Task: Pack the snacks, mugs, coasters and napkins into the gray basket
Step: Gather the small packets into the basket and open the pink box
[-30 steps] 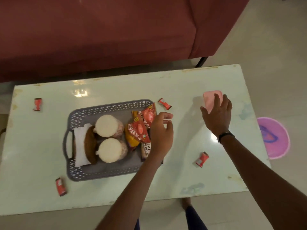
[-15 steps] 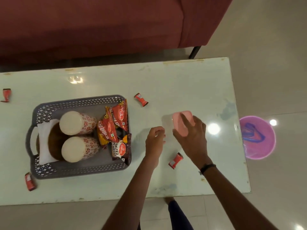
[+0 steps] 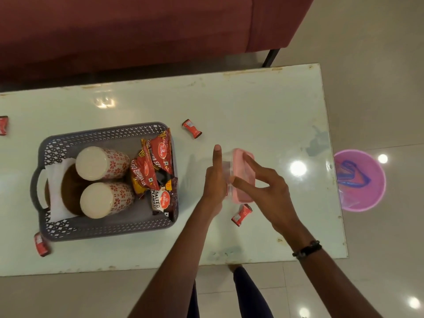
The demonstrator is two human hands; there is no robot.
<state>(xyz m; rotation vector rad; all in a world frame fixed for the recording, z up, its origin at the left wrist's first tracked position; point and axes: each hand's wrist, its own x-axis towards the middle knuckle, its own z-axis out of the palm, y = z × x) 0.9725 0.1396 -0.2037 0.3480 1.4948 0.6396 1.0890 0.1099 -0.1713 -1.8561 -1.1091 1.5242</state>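
Note:
The gray basket (image 3: 103, 228) sits on the left half of the table. It holds two patterned mugs (image 3: 101, 162) lying on their sides, brown coasters (image 3: 70, 191) on white napkins (image 3: 55, 203), and red snack packets (image 3: 158, 161). To its right, both hands hold a small clear box with a pink lid (image 3: 241, 175) just above the table. My left hand (image 3: 214, 177) presses its left side with the index finger raised. My right hand (image 3: 266, 187) grips it from the right with fingers across the lid.
Small red candy wrappers lie loose on the white table (image 3: 252, 106): one (image 3: 191, 131) beyond the basket, one (image 3: 241, 214) under my hands, one (image 3: 41, 244) at the basket's near-left corner, one (image 3: 3, 125) far left. A maroon sofa (image 3: 137, 31) stands behind; a pink bin (image 3: 359, 180) sits on the floor at right.
My right hand picked the pink-lidded box off the table and brought it left and nearer. My left hand left the basket's snack packets and joined it on the box.

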